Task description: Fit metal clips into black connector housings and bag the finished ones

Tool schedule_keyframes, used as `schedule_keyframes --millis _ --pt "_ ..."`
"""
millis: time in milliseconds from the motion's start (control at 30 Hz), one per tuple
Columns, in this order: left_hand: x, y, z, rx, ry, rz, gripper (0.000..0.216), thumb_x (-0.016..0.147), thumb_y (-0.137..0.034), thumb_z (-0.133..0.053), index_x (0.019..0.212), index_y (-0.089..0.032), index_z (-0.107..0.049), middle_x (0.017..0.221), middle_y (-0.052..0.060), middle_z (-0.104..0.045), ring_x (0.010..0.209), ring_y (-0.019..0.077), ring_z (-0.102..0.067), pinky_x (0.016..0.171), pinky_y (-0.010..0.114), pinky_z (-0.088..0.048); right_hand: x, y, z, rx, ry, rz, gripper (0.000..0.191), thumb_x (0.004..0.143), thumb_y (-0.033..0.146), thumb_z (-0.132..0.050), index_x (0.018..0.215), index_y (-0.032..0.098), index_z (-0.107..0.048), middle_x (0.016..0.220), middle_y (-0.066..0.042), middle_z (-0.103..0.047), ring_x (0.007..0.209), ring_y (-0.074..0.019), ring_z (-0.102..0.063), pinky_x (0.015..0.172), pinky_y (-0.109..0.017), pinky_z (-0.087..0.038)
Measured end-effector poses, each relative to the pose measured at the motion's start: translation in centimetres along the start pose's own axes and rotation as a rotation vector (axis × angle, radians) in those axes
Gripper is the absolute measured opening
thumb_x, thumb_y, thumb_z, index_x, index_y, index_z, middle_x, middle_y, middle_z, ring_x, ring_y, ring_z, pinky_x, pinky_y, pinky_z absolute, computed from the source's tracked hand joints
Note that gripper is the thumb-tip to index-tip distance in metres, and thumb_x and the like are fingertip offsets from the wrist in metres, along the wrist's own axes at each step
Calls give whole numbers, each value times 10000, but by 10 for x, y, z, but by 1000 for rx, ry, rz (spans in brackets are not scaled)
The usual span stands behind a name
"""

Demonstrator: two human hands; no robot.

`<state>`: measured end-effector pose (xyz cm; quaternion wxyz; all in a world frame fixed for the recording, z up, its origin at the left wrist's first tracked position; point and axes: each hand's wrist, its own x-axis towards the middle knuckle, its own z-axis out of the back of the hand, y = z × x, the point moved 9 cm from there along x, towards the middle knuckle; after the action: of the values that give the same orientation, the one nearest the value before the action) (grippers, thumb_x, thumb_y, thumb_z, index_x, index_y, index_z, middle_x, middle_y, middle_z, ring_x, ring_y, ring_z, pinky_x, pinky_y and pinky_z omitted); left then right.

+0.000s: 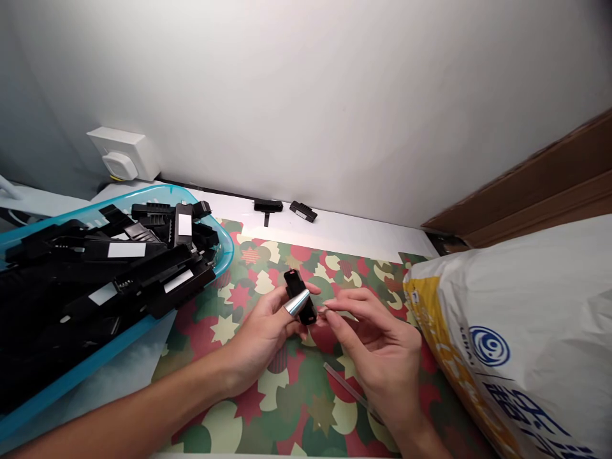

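Head view put both of the person's hands low in the middle, over a patterned sheet (320,414) spread on a white tabletop (354,231). The left hand (262,319) had its grip closed around a black plastic piece (294,284), tilted above the sheet, and its thumb wore a silver metal cap (297,303). Beside the piece's near end, the right hand (382,344) had thumb and fingertips pinched together; whether they held something small, I couldn't tell. The work looked midway on this one piece, not yet set down. A blue basket (226,255) on the left was heaped with similar black parts (157,269), some bearing white labels, while two small black pieces, one left (268,206) and one right (303,211), lay at the far edge; I couldn't say which were finished. A clear strip (345,384) lay on the sheet, partly under the right hand. Beyond rose a pale wall (306,95) with a white socket box (127,150) far left; a bulky white bag (540,299) filled the right, before brown cardboard (526,182).
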<state>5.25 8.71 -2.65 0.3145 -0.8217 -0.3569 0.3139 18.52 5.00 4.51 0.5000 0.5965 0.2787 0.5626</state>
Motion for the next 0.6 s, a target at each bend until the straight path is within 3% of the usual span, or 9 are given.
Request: schedule_keyframes --millis 233,400,600 --pt "1 -8 0 32 4 -136 319 895 -448 -846 1035 -211 -685 1008 61 -758 891 174 -696 824 285 -517 0 3 9 53 -58 2 187 967 120 -712 1002 256 -836 927 -8 -692 700 -138 -772 662 -245 -692" --pt "-4 -12 8 114 -99 -168 445 835 -475 -899 999 -229 -565 978 35 -773 924 201 -748 839 306 -535 -2 7 15 -30 -113 26 157 975 135 -713 1024 250 -808 866 -13 -695 695 -158 -746 603 -253 -659" --pt "-7 -13 6 137 -151 -186 500 800 -506 -916 940 -219 -531 894 16 -764 801 187 -757 786 321 -575 -13 14 7 -244 -68 210 366 954 54 -700 1231 283 -765 976 -40 -748 804 -188 -710 663 -303 -631"
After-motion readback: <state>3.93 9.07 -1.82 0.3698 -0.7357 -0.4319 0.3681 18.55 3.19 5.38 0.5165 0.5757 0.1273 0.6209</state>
